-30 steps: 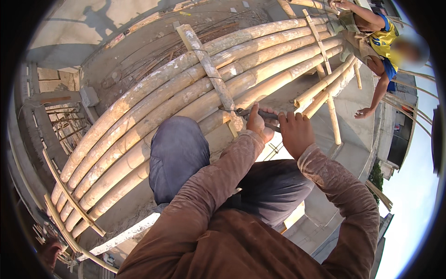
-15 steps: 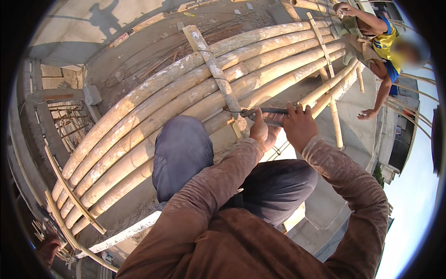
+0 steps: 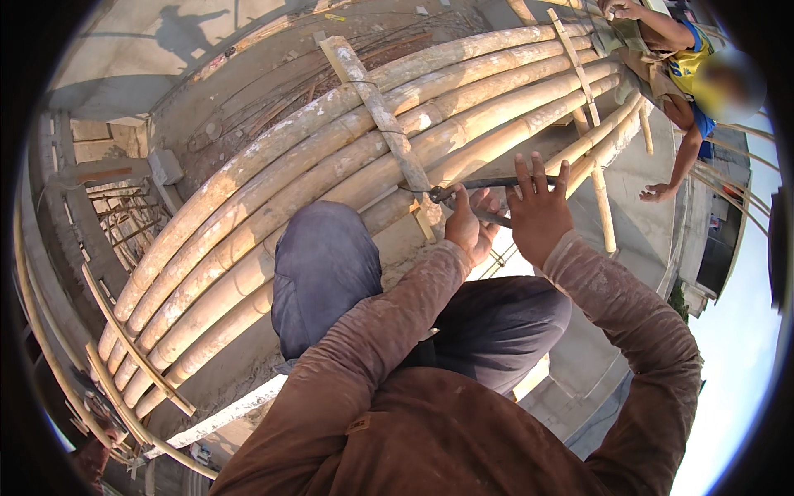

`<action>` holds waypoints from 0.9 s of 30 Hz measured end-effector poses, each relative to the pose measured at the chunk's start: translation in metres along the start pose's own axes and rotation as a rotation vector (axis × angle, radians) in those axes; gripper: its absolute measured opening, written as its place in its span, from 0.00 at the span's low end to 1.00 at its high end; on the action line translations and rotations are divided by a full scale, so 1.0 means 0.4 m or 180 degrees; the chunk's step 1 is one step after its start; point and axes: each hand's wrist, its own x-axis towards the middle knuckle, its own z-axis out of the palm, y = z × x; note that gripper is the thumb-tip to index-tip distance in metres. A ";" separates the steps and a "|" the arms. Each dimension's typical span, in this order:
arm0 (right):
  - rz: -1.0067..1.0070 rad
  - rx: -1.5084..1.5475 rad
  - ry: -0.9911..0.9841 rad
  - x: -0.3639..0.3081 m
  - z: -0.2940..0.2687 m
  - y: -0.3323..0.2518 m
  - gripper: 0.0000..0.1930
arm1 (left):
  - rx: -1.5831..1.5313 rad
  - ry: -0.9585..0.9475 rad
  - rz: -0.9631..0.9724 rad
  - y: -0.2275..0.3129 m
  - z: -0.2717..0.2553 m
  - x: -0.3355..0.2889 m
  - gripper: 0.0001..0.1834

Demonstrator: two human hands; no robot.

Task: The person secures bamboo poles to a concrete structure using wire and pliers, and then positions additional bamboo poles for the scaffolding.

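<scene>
A pair of dark metal pincers (image 3: 438, 194) has its jaws at the lower end of a wooden crosspiece (image 3: 385, 124), where wire is tied. Its two handles are spread apart. My left hand (image 3: 471, 227) is closed about the pincers near the jaws, thumb up. My right hand (image 3: 539, 211) lies at the handle ends with its fingers stretched and spread; how firmly it touches them is hidden. Under the crosspiece run several long bamboo poles (image 3: 331, 136) side by side, bound to it with thin wire (image 3: 364, 81).
My bent knees (image 3: 327, 264) are close below my hands. At the upper right a co-worker in a yellow and blue shirt (image 3: 688, 70) is by the far pole ends. More bamboo sticks (image 3: 136, 331) cross the poles at lower left. A concrete surface (image 3: 240, 107) lies beyond.
The pincers' handles have opened apart. My right hand's fingers have gone from curled round the handles to stretched out. My left hand stays near the jaws.
</scene>
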 end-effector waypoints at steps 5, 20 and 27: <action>0.0133 -0.0149 -0.0143 0.028 -0.026 -0.011 0.21 | 0.0138 -0.0023 0.0070 0.004 -0.004 0.017 0.35; 0.0003 0.0054 -0.0536 0.024 0.008 0.006 0.21 | 0.0109 0.0350 0.0094 0.000 0.022 0.005 0.31; -0.0418 0.0917 -0.1746 0.207 -0.116 0.088 0.19 | 0.0127 0.0240 0.0259 0.038 0.053 0.011 0.46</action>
